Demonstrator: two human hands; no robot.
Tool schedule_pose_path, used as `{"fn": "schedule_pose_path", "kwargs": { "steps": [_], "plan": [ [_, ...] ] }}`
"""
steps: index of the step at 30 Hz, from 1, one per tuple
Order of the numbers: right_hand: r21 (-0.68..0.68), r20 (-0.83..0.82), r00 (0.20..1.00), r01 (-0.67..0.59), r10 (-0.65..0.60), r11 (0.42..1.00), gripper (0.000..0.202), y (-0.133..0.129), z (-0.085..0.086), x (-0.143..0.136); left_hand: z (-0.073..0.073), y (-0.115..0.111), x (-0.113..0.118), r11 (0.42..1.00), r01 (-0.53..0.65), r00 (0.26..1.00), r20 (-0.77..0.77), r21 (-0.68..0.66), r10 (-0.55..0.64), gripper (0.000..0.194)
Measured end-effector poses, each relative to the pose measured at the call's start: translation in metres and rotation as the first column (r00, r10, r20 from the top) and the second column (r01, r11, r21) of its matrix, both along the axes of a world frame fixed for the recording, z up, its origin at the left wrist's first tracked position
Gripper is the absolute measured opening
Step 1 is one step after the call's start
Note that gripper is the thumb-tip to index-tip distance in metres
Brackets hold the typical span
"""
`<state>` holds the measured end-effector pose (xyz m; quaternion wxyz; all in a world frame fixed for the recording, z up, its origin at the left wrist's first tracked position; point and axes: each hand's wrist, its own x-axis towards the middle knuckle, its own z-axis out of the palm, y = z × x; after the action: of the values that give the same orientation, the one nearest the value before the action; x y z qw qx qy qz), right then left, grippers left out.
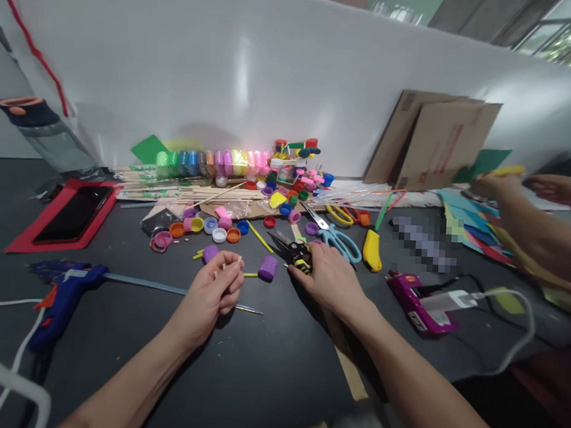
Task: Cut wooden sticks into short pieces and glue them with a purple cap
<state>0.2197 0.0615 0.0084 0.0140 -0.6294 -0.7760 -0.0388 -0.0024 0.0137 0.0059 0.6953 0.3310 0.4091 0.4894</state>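
My left hand (216,283) is closed over the dark table, pinching small pieces of pale wooden stick (239,260) that poke out between the fingers. A purple cap-like cylinder (210,255) lies just behind it, and another purple cylinder (268,267) on a thin yellow-green stick is to its right. My right hand (330,279) is closed at the handles of black-and-yellow snips (302,260), whose pointed blades face away to the left. Part of those handles is hidden under the fingers. Blue-handled scissors (341,242) lie just beyond this hand.
A blue glue gun (66,299), a phone (75,214) and a water bottle (43,137) are at left. Colourful caps (219,235) and wooden sticks (211,193) spread behind. At right are a yellow cutter (372,249), a purple power strip (421,305) and another person's hands (502,189).
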Motion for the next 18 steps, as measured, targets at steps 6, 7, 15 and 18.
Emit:
{"fn": "schedule_pose_path", "kwargs": {
  "steps": [6, 7, 15, 18],
  "plan": [
    [0.031, -0.088, 0.996, -0.01, 0.013, 0.999, 0.054, 0.012, -0.002, 0.008, -0.002, 0.002, -0.003, 0.999, -0.034, 0.999, -0.016, 0.025, 0.035, 0.036],
    [0.034, -0.116, 0.993, -0.02, 0.024, 0.999, 0.054, 0.013, -0.002, 0.009, -0.002, 0.002, -0.003, 0.999, -0.036, 0.999, -0.019, 0.028, 0.036, 0.036],
    [0.107, -0.525, 0.806, -0.254, 0.272, 0.961, 0.018, -0.008, 0.024, -0.014, -0.005, -0.004, 0.0, 0.998, 0.01, 0.998, -0.067, 0.065, -0.006, 0.036],
    [0.089, -0.671, 0.631, -0.452, 0.389, 0.887, 0.011, -0.02, 0.028, -0.037, -0.007, -0.007, 0.0, 0.995, 0.075, 0.994, -0.079, 0.069, -0.069, 0.035]
  ]
}}
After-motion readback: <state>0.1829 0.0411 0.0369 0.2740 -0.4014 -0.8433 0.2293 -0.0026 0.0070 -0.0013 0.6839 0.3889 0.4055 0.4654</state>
